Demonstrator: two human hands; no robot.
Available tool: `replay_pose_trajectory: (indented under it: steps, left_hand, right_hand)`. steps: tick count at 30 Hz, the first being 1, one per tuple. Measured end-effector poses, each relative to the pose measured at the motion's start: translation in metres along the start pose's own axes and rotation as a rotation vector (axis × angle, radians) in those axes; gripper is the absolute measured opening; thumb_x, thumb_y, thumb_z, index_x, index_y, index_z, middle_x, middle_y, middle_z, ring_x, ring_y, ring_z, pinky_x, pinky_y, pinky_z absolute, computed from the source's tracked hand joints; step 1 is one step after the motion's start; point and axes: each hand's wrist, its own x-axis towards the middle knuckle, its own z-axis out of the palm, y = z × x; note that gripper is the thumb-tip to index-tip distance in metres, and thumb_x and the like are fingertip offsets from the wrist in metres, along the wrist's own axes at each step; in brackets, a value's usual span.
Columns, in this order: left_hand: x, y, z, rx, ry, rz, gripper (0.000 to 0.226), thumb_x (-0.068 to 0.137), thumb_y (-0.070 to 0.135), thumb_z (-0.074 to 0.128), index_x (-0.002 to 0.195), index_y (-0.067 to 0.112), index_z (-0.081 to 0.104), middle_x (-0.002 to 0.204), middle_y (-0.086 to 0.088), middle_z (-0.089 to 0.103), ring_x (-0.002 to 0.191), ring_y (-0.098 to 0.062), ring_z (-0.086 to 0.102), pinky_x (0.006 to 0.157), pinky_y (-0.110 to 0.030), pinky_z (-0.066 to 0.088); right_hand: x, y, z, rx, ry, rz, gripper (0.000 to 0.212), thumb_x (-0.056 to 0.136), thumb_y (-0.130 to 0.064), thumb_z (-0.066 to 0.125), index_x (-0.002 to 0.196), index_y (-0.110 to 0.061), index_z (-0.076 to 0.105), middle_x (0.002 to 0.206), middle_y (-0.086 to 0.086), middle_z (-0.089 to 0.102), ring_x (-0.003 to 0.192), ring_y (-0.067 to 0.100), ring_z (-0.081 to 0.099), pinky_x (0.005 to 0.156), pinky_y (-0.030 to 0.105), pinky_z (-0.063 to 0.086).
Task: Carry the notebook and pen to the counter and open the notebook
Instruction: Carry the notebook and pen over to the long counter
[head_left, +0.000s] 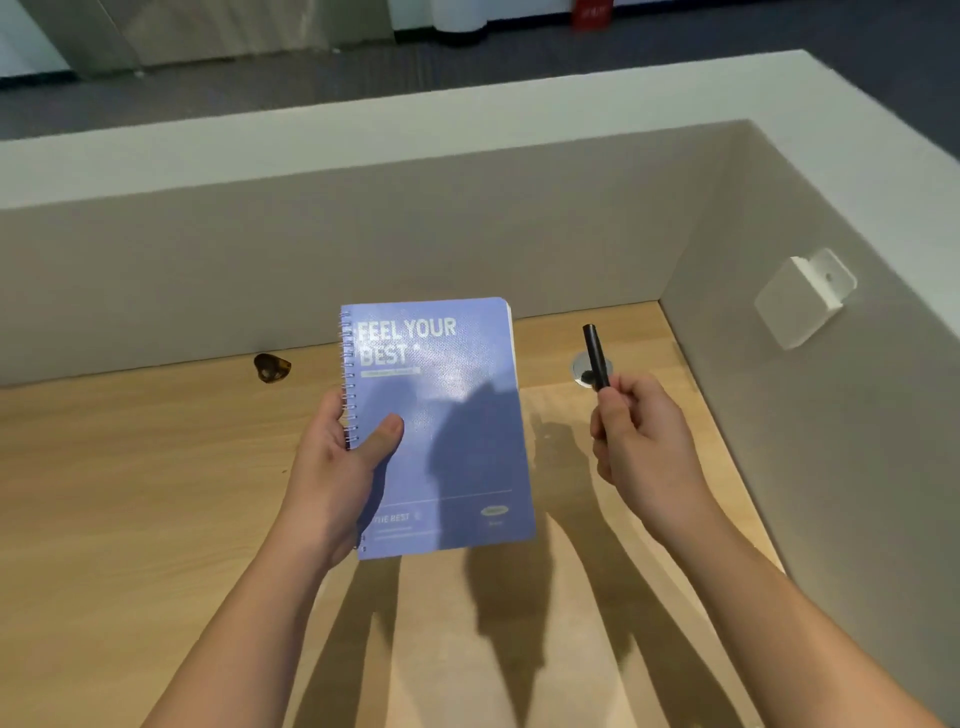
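Note:
A blue spiral-bound notebook (447, 415) with "FEEL YOUR BEST" on its cover is held closed above the wooden counter (130, 493). My left hand (337, 467) grips it by the spiral edge, thumb on the cover. My right hand (639, 436) is closed around a black pen (595, 356) that points up and away from me, to the right of the notebook. Both hands hover over the counter.
A grey partition wall (363, 249) with a white top ledge bounds the counter at the back and right. A small dark brown object (271, 367) lies near the back wall. A round metal grommet (584, 370) sits behind the pen. A white box (802, 301) hangs on the right wall.

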Motion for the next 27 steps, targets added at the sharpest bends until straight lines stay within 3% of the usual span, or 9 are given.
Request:
replay_pose_trajectory:
  steps: [7, 16, 27]
  left_hand:
    - [-0.029, 0.074, 0.019, -0.064, -0.022, 0.11, 0.028, 0.098, -0.001, 0.054, 0.113, 0.022, 0.06, 0.104, 0.0, 0.079, 0.089, -0.022, 0.077, 0.062, -0.032, 0.06]
    - [-0.083, 0.128, 0.055, -0.111, -0.06, 0.162, 0.026, 0.097, -0.001, 0.056, 0.113, 0.02, 0.058, 0.102, 0.001, 0.079, 0.085, -0.021, 0.078, 0.059, -0.033, 0.061]
    - [-0.134, 0.151, 0.055, -0.191, -0.202, 0.161, 0.026, 0.099, 0.002, 0.053, 0.111, 0.024, 0.061, 0.108, 0.0, 0.078, 0.089, -0.025, 0.077, 0.06, -0.038, 0.061]
  right_hand:
    - [-0.02, -0.08, -0.029, 0.142, 0.015, -0.062, 0.012, 0.089, -0.029, 0.044, 0.085, -0.029, 0.056, 0.06, -0.003, 0.051, 0.041, 0.009, 0.037, 0.036, 0.021, 0.03]
    - [-0.065, -0.149, -0.064, 0.17, 0.056, -0.173, 0.02, 0.096, -0.01, 0.041, 0.091, -0.021, 0.057, 0.056, -0.007, 0.051, 0.042, 0.009, 0.037, 0.037, 0.023, 0.03]
    - [-0.134, -0.176, -0.082, 0.135, 0.152, -0.263, 0.017, 0.094, -0.016, 0.042, 0.094, -0.021, 0.058, 0.058, -0.006, 0.053, 0.041, 0.016, 0.042, 0.038, 0.028, 0.038]
